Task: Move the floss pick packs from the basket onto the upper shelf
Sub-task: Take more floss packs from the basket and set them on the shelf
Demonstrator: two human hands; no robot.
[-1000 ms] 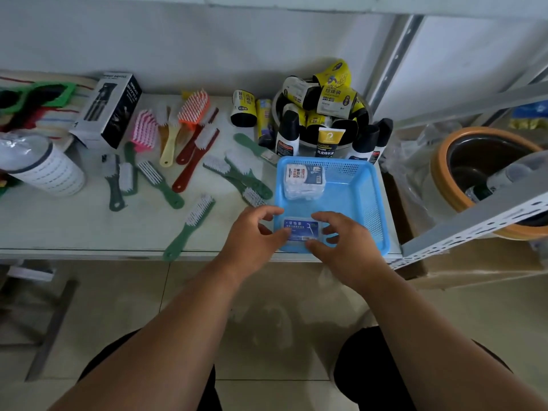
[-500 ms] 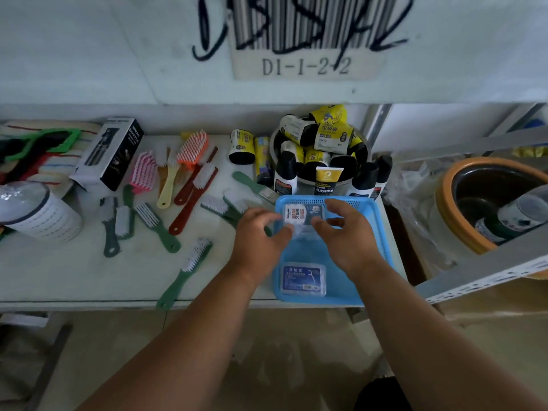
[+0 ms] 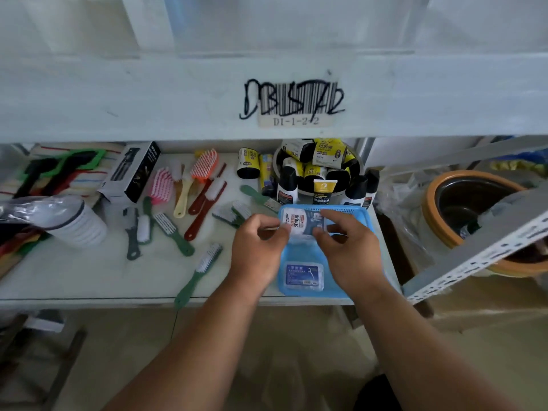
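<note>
A blue plastic basket (image 3: 360,210) stands at the right end of the lower shelf. Over its far part both hands pinch one white floss pick pack (image 3: 302,222): my left hand (image 3: 256,247) grips its left end, my right hand (image 3: 348,247) its right end. The pack is lifted a little above the basket floor. A second floss pick pack (image 3: 303,274), clear with a blue label, lies flat in the near part of the basket. The upper shelf's white front edge (image 3: 178,96) with a barcode label (image 3: 293,105) runs across the view above.
Several brushes (image 3: 201,185) lie scattered on the lower shelf left of the basket, with a black box (image 3: 133,170) and a white cylinder (image 3: 74,221). Behind the basket sit a bowl of rolls (image 3: 320,161) and small bottles (image 3: 287,186). An orange-rimmed pot (image 3: 474,215) stands at the right.
Both hands left the near pack, reached to the far white pack and closed on it. My view tilted up, bringing the upper shelf edge into sight.
</note>
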